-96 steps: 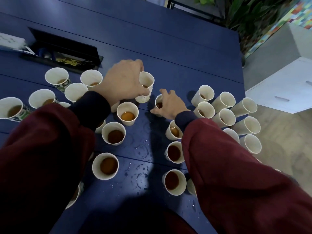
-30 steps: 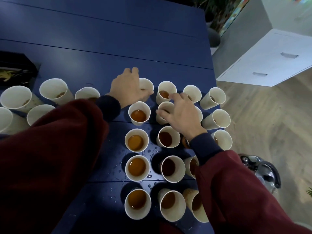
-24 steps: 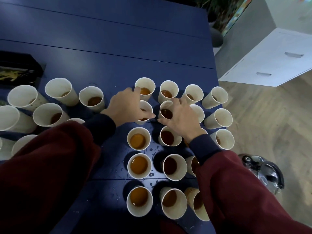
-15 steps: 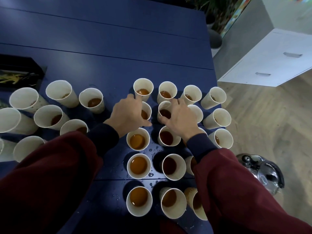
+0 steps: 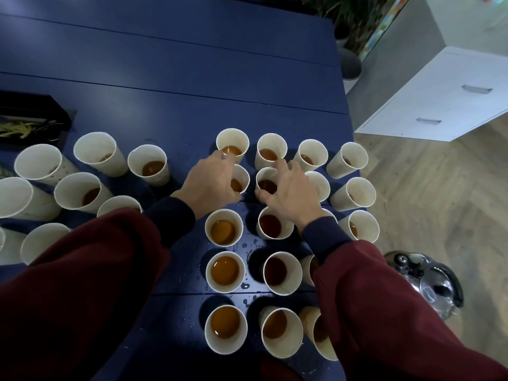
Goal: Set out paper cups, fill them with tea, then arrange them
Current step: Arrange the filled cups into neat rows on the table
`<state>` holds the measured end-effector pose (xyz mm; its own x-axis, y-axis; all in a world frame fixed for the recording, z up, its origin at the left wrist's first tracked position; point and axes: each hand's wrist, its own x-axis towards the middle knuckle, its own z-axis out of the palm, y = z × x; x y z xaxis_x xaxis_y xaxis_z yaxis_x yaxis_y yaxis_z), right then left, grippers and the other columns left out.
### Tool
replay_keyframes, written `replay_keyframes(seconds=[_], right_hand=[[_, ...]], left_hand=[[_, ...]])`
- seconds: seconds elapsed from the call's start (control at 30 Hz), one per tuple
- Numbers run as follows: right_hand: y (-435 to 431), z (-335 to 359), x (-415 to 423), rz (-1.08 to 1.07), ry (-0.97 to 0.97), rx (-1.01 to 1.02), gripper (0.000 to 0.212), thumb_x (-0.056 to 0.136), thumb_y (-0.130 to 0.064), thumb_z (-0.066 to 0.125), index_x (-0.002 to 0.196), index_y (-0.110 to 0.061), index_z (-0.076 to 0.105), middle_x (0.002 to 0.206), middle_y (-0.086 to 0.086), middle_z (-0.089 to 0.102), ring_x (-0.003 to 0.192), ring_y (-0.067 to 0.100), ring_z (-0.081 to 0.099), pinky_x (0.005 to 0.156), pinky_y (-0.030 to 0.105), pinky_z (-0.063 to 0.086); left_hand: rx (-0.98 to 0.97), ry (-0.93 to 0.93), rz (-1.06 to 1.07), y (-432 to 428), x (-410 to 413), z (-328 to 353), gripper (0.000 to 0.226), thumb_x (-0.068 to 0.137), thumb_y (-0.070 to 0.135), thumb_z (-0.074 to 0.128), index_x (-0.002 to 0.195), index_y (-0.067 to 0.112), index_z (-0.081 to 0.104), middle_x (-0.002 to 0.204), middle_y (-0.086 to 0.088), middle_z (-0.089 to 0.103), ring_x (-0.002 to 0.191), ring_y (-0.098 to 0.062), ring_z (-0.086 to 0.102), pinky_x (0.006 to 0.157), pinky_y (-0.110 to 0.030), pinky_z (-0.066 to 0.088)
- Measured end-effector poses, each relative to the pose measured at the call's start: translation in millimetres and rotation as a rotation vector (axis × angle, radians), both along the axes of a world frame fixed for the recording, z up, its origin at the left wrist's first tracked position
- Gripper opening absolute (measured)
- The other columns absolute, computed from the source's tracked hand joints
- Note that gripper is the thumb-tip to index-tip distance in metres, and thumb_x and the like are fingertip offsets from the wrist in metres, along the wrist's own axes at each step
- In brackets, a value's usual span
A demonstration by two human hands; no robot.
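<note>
As left hand still grips cup, unmoved

Twenty-five paper cups show plainly on the one blue tabletop; a sliver of rim at the left edge may be a twenty-sixth. Eighteen stand in the block on the right: four in the far row, four in the second, four in the third with one mostly hidden under a wrist, three in the fourth, three in the nearest. Seven stand in the loose group on the left. There is one left hand and one right hand, with two dark red sleeves. Off the tabletop: one kettle, one white cabinet with two drawer handles, one grey pot. One black box sits at the far left.
</note>
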<state>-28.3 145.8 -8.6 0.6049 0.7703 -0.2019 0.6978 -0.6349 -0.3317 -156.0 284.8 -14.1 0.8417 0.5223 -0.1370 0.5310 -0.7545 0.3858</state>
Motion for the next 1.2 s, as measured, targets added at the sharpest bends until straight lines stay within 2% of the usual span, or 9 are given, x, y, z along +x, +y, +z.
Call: replay_keyframes(seconds=[0.3,0.47,0.6,0.7,0.8,0.97,1.2], right_hand=[[-2,1,-1,-0.006,-0.039,-0.028,0.066,0.087,-0.052,0.071,0.133,-0.012,0.046,0.125,0.013,0.050,0.103,0.034,0.061,0.076,0.036,0.046],[-5,5,-1,0.005,-0.081,-0.054,0.074,0.085,-0.059,0.070,0.135,-0.011,0.046,0.126,0.013,0.050,0.102,0.034,0.063,0.073,0.036,0.045],[-2,17,-8,0.011,-0.219,-0.067,0.074,0.086,-0.062,0.067,0.134,-0.010,0.047,0.126,0.013,0.052,0.106,0.033,0.062,0.076,0.037,0.047],[0,30,-23,0.008,-0.262,-0.036,0.068,0.089,-0.056,0.066,0.132,-0.008,0.048,0.127,0.015,0.052,0.111,0.034,0.060,0.083,0.040,0.050],[2,41,-41,0.031,-0.281,0.011,0.057,0.095,-0.050,0.060,0.131,-0.007,0.051,0.127,0.018,0.053,0.108,0.035,0.060,0.083,0.042,0.050],[18,52,-91,0.100,-0.216,0.036,0.050,0.095,-0.045,0.059,0.127,-0.007,0.054,0.126,0.017,0.054,0.107,0.037,0.061,0.079,0.039,0.046],[53,46,-171,0.152,-0.103,0.002,0.047,0.094,-0.044,0.064,0.123,-0.008,0.058,0.124,0.016,0.060,0.111,0.036,0.061,0.089,0.042,0.049]], left_hand=[[-0.039,0.004,0.070,-8,-3,-3,0.071,0.077,0.056,0.078,0.126,0.016,0.048,0.121,-0.010,0.052,0.103,-0.027,0.060,0.077,-0.029,0.042],[0.007,0.011,0.060,-6,-12,3,0.081,0.074,0.071,0.071,0.130,0.017,0.047,0.116,-0.007,0.055,0.099,-0.023,0.060,0.074,-0.030,0.043],[0.058,-0.007,0.088,0,-33,15,0.068,0.082,0.067,0.066,0.125,0.016,0.051,0.116,-0.008,0.057,0.100,-0.028,0.061,0.078,-0.039,0.049],[0.117,0.019,0.128,8,-56,27,0.058,0.089,0.057,0.064,0.127,0.014,0.054,0.121,-0.011,0.056,0.106,-0.030,0.060,0.083,-0.042,0.051],[0.111,0.047,0.189,15,-85,38,0.052,0.090,0.050,0.065,0.126,0.013,0.057,0.126,-0.011,0.054,0.112,-0.032,0.058,0.089,-0.044,0.049],[0.122,0.023,0.261,36,-154,48,0.038,0.088,0.044,0.067,0.106,0.010,0.067,0.106,-0.015,0.059,0.097,-0.037,0.061,0.081,-0.046,0.052],[0.129,0.059,0.277,85,-235,48,0.040,0.087,0.045,0.066,0.114,0.016,0.063,0.109,-0.012,0.061,0.098,-0.033,0.060,0.081,-0.047,0.053]])
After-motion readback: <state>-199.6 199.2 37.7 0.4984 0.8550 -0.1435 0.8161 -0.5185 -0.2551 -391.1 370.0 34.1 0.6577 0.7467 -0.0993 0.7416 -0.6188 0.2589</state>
